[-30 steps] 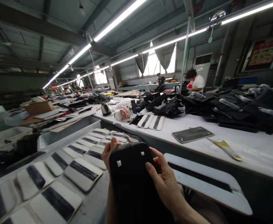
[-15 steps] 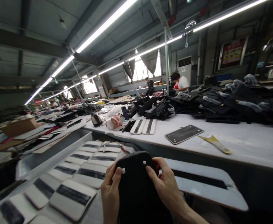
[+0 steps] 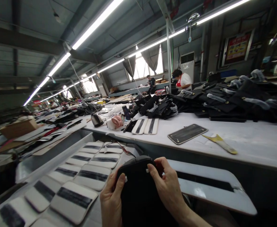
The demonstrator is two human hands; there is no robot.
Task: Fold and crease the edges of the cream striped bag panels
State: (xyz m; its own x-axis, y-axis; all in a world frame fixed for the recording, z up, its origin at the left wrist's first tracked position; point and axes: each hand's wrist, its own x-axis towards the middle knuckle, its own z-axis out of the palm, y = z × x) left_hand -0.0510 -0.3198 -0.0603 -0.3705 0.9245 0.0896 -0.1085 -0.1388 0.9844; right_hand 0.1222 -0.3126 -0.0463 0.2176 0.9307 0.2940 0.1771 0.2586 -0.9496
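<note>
Between my hands is a black padded panel [image 3: 140,192] with a rounded top edge and two small white tabs near its upper corners. My left hand [image 3: 112,195] grips its left edge, the thumb lying beside the left tab. At the upper right corner, my right hand [image 3: 168,186] pinches the edge, its thumb on the front by the right tab and its fingers curled behind. The lower part of the panel runs out of the picture. Left of it lie rows of pale rectangular pads [image 3: 74,201], each with a dark stripe across.
Across the white table [image 3: 254,135] lie a dark flat plate [image 3: 187,133], a yellow-handled tool [image 3: 220,143], two striped pads [image 3: 145,126], a pink fan [image 3: 117,121] and a kettle [image 3: 96,119]. Black bags [image 3: 238,97] are heaped behind. A pale slotted board [image 3: 214,186] is at right. Co-workers sit farther back.
My right thumb has moved up onto the right tab, partly covering it. The left thumb shifts slightly toward the left tab. The panel's top edge now looks more bent.
</note>
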